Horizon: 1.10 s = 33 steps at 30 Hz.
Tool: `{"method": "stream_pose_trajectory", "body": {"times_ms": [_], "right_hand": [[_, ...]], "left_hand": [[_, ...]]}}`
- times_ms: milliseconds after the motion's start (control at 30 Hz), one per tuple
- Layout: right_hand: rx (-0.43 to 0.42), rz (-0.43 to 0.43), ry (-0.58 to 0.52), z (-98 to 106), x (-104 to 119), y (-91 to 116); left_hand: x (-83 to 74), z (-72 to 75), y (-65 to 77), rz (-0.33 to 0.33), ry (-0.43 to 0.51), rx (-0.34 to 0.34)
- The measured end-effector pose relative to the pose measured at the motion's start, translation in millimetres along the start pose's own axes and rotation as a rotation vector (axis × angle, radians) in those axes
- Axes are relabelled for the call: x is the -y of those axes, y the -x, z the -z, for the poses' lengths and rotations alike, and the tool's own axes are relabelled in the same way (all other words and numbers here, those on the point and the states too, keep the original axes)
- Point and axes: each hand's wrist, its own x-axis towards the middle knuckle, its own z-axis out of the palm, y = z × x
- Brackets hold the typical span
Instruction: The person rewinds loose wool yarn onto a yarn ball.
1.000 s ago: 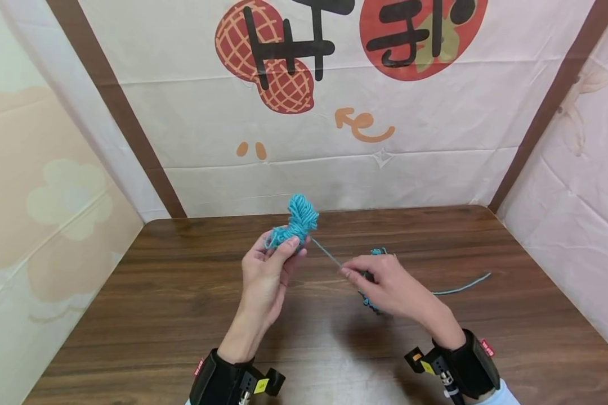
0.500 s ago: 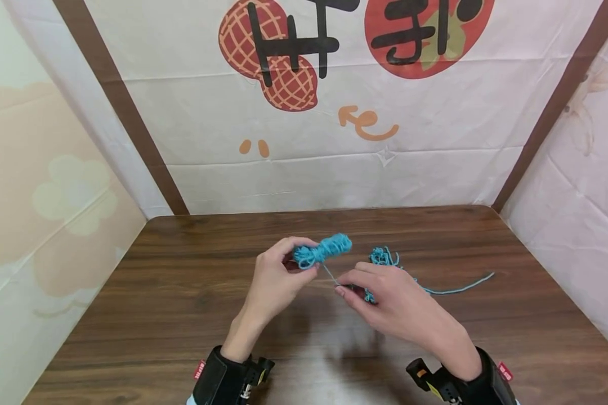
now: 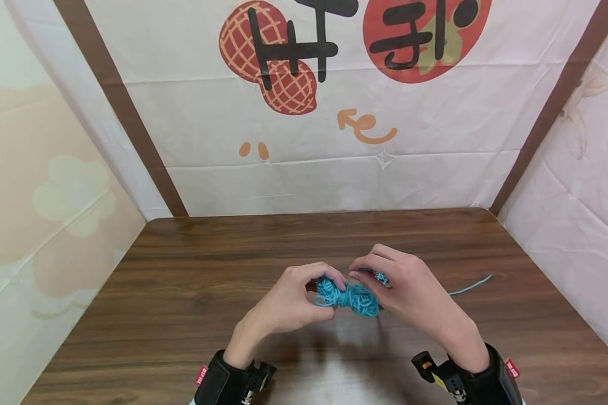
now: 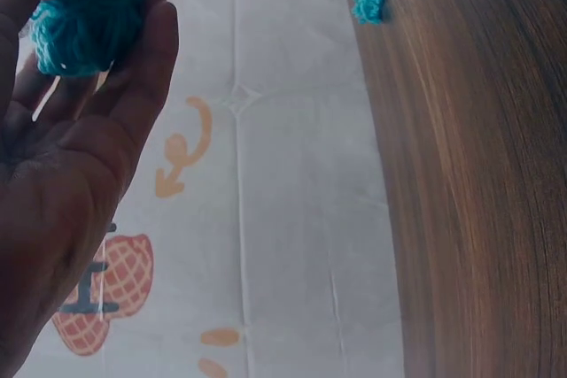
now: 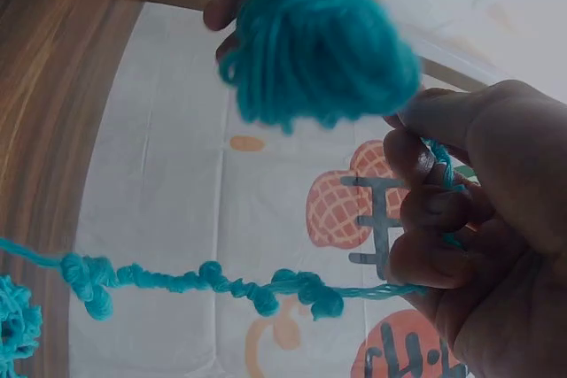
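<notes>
Brn tbl, yarn in hands

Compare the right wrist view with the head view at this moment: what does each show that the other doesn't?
Only the right wrist view: the long bumpy stretch of the knotted yarn strand, running out from the curled fingers of the right hand.

Only the head view: the black straps on both wrists and the loose yarn end on the table.

Both: the left hand holding the blue yarn bundle, the right hand, the brown table and the printed backdrop.
</notes>
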Motion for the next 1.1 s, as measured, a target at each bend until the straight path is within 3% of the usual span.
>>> {"method": "stream_pose_trajectory", "body": {"times_ms": [633,1100], "right_hand": [[0.006,-0.015,-0.001,-5,-17,4],[-0.012,-0.018,-0.016,-6,-25,3]], "left_hand": [[-2.3,1.2,2.5,-0.004,0.003,0.061],[-5.7,2.7,3.6,-0.012,-0.005,0.067]]}}
